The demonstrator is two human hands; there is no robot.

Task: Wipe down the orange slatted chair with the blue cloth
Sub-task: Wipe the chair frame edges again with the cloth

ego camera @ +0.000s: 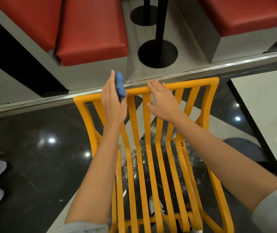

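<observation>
Orange slatted chair [148,148]: seen from above, its top rail farthest from the camera, slats running toward the viewer over dark glossy floor [33,165].

Blue cloth [120,85]: bunched into a roll, held in the left hand [113,101] against the palm side, just over the left part of the top rail. The fingers are extended alongside the cloth, which is pressed between them and the thumb; cloth ends protrude beyond the fingertips.

Right hand [162,100]: laid flat on the top rail and upper slats, fingers spread wide, nothing gripped.

Red cushioned benches [90,31]: beyond the chair. Black table base [157,53]: between them. White tabletop [265,105]: at right.
</observation>
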